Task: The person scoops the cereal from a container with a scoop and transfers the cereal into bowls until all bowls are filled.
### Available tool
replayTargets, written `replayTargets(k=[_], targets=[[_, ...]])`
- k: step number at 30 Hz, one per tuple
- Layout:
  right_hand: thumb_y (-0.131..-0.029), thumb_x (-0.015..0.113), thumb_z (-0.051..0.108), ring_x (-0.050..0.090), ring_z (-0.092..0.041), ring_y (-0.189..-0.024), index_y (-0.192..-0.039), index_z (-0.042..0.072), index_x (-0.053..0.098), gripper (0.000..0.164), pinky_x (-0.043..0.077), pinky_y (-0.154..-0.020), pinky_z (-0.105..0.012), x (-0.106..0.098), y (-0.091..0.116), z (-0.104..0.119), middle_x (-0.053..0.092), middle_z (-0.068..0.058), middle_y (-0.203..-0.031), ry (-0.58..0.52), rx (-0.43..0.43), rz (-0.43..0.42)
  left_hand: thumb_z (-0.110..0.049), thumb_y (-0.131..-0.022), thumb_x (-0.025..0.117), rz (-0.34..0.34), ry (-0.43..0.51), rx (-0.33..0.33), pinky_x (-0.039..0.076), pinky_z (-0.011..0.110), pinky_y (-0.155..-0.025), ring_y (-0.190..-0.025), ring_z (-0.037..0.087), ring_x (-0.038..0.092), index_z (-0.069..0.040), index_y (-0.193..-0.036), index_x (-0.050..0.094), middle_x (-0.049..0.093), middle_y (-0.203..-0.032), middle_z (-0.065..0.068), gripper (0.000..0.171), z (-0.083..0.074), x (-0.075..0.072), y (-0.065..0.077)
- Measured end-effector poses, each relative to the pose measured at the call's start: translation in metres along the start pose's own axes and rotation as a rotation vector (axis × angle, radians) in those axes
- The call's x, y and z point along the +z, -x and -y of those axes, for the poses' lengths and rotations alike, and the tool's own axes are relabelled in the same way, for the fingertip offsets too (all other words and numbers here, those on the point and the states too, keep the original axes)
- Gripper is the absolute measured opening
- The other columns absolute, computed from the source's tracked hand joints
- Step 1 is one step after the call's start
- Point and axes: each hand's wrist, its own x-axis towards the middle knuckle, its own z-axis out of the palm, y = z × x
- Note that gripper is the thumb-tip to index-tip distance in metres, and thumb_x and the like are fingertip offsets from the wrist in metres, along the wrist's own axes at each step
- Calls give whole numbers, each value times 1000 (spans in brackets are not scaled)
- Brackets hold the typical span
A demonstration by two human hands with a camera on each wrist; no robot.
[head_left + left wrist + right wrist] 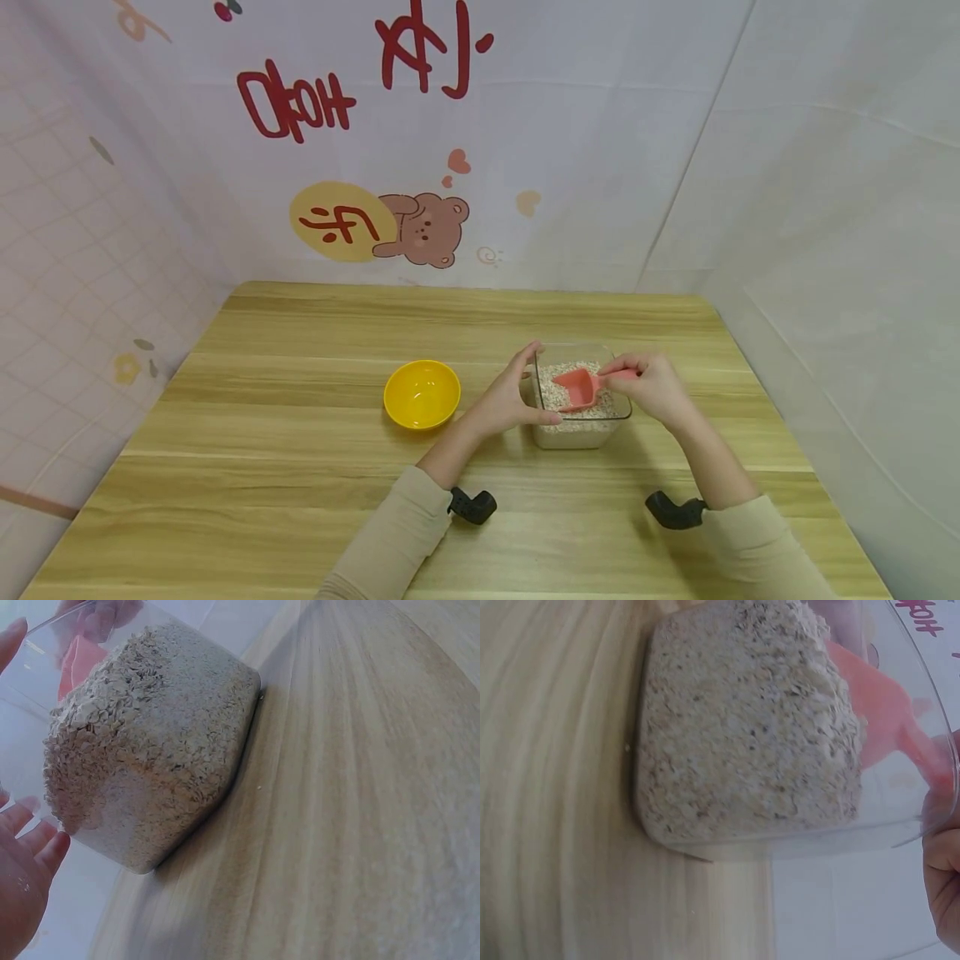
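Note:
A clear square container (577, 435) full of rolled oats (566, 372) stands on the wooden table. My left hand (504, 404) holds it by the left side, thumb along the front rim and fingers spread toward the back corner. In the left wrist view, the fingertips (54, 851) lie against the transparent wall. My right hand (651, 385) pinches the handle of a pink scoop (579, 388) over the container's right rim. The scoop's bowl sits partly in the oats; through the wall in the right wrist view, the scoop (881, 701) rests against the heaped surface.
A yellow bowl (422, 395) stands on the table (300, 492), left of the container and close to my left forearm. White printed cloth (585, 167) hangs behind and along both sides of the table. Black camera mounts (472, 506) stick out from both wrists.

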Motion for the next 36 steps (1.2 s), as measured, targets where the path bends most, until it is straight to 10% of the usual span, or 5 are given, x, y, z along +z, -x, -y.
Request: replayTargets(k=[15, 22, 36], targets=[[-85, 71, 16, 48, -17, -71, -102, -2, 71, 25, 42, -55, -28, 5, 6, -3, 67, -11, -92, -57, 100, -62, -32, -67, 89, -8, -2, 11, 30, 49, -106, -132, 25, 37, -35, -152, 17, 25, -154, -7, 111, 2, 0, 1], [-88, 67, 11, 28, -10, -45, -103, -4, 71, 21, 28, -41, -27, 6, 9, -9, 35, 4, -50, -194, 89, -106, -33, -68, 88, -1, 12, -2, 29, 51, -106, -133, 26, 36, -36, -153, 13, 22, -155, -6, 113, 2, 1, 2], [-88, 70, 12, 28, -8, -45, -94, 2, 72, 12, 24, -42, -27, 7, 17, -15, 40, 4, -53, -417, 142, -154, -30, -71, 87, 15, 3, 1, 28, 48, -108, -135, 25, 33, -31, -154, 8, 16, -157, -10, 115, 1, -1, 4]])
